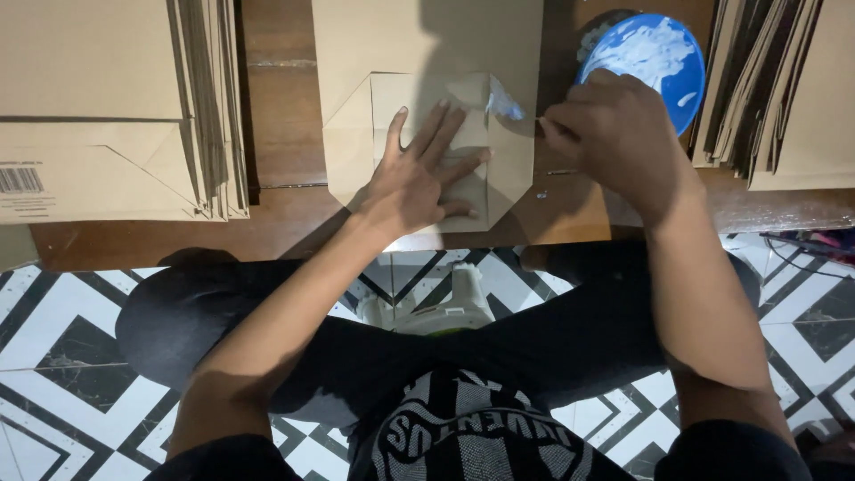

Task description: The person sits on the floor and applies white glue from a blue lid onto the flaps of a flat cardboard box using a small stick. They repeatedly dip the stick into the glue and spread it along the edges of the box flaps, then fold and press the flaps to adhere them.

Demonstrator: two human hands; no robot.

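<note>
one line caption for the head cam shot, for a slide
Left hand presses flat on a folded brown paper bag while the right hand works beside a blue bowl of white paste.

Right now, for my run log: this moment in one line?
left hand flat on paper bag | right hand at flap, beside blue bowl

Low wooden board (pixel 285 134) with paper bag (pixel 427 53), bag stacks left (pixel 98 107) and right (pixel 784 89), blue glue bowl (pixel 663 49).

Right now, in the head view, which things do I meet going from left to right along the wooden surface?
Left stack of brown paper bags → left hand flat on the folded paper bag → right hand → blue bowl of white glue → right stack of paper bags.
</note>
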